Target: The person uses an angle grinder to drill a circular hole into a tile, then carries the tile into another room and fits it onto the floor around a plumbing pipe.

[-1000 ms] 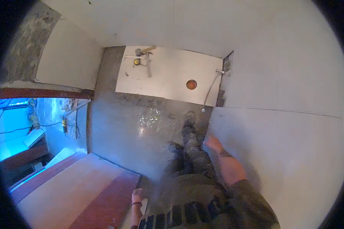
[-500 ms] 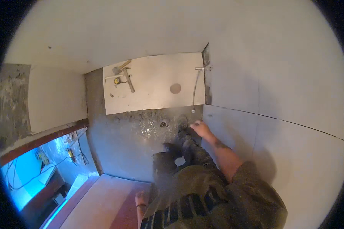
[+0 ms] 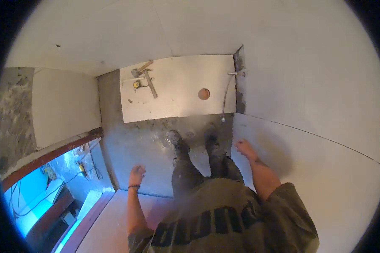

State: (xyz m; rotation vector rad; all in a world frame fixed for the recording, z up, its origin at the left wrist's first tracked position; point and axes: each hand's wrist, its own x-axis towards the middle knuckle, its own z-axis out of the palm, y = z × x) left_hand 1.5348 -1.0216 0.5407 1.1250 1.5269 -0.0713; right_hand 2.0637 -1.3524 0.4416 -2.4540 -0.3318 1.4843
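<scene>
Left hand (image 3: 137, 174) and right hand (image 3: 245, 149), seemingly empty, flank the legs (image 3: 186, 173).

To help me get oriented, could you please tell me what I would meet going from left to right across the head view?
The left hand, left foot, round hole, flexible hose, right hand.

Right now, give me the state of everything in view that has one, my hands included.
Left hand: empty, fingers loosely curled
Right hand: appears empty, fingers partly curled
White slab: lying flat, tools on it
Round hole: uncovered
Claw hammer: lying down
Tape measure: set down, blade unclear
Hose: lower end unconnected
Floor: partly shiny, looks wet
</scene>
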